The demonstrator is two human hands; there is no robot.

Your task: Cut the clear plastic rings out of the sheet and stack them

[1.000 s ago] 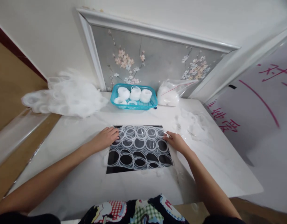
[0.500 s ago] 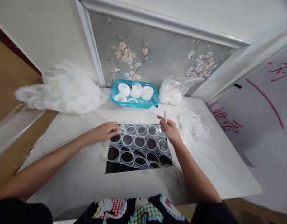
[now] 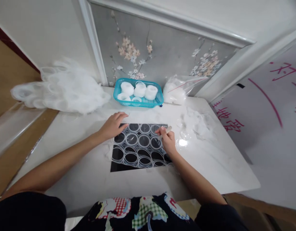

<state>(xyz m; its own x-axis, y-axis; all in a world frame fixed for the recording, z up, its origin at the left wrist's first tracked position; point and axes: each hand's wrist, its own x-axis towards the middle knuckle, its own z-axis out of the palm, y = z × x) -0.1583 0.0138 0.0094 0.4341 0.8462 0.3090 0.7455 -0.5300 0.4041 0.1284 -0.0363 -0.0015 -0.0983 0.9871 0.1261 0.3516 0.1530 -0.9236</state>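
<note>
A clear plastic sheet with rows of white rings [image 3: 144, 141] lies over a black mat [image 3: 117, 167] on the table. At its upper left corner, my left hand [image 3: 112, 125] has its thumb and fingers apart and holds nothing. Over the sheet's right side, my right hand [image 3: 168, 141] grips a slim, pale, pen-like stick [image 3: 168, 129]. The stick slants, with its upper end showing above the hand and its lower end close to the rings. I cannot make out its tip or exact kind.
A blue basket [image 3: 117, 103] with several stacks of white rings stands against the wall. Left of it is a big heap of ring-cut plastic film [image 3: 71, 91]; right, a clear zip bag [image 3: 175, 91] of white pieces. Crumpled film scraps [image 3: 198, 125] lie on the white table [image 3: 210, 166].
My right hand has moved left and down onto the sheet, tilting the upright stick over. My left hand's fingers have uncurled and spread at the corner. The view has shifted slightly.
</note>
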